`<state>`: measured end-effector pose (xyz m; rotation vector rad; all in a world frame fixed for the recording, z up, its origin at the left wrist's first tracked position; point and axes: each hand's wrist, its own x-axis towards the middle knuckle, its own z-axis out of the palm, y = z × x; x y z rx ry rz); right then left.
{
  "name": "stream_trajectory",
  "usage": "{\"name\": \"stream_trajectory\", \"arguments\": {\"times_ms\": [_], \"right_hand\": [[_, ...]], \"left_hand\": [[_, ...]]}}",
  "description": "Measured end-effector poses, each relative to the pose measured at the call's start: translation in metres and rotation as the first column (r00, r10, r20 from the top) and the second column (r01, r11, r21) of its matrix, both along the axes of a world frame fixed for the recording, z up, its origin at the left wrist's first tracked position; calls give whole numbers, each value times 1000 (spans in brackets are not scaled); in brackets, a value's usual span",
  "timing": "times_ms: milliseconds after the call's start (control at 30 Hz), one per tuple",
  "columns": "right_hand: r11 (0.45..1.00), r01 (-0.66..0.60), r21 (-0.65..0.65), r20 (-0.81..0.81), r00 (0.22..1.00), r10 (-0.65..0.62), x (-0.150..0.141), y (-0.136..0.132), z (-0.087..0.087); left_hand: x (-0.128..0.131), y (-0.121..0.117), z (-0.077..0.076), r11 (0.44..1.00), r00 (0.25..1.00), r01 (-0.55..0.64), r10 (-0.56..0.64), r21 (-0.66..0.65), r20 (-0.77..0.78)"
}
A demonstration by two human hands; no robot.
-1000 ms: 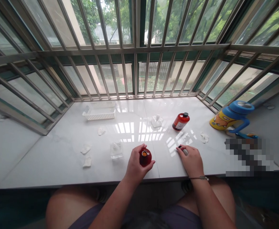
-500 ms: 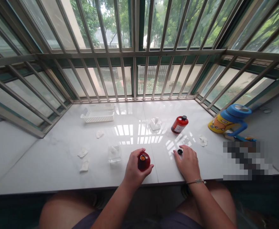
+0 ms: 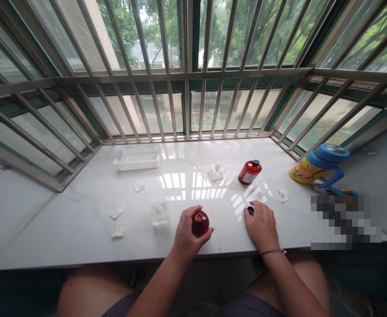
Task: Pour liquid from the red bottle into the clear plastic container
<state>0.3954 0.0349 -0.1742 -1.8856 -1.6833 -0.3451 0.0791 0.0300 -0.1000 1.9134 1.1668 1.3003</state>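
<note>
Near the front edge of the worktop (image 3: 81,229), the left hand (image 3: 185,229) has its grip clamped around the open red bottle (image 3: 200,226), which stands upright. To the right, the black cap (image 3: 251,210) lies on the worktop between the thumb and fingers of the right hand (image 3: 262,222). This grip is a little apart; whether it touches the cap, I cannot tell. A clear box (image 3: 160,219) is left of the open bottle. Farther away stand the closed red bottle (image 3: 249,172), a second clear box (image 3: 216,174) and, at the far left, a white basket (image 3: 138,165).
</note>
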Motion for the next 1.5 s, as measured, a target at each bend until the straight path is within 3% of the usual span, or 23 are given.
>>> {"name": "stream_trajectory", "arguments": {"times_ms": [1500], "right_hand": [[999,28,-17,-13,1000,-28,0,1,-2]], "left_hand": [[0,0,-2,1000,1000,4,-4,-3,-2]]}}
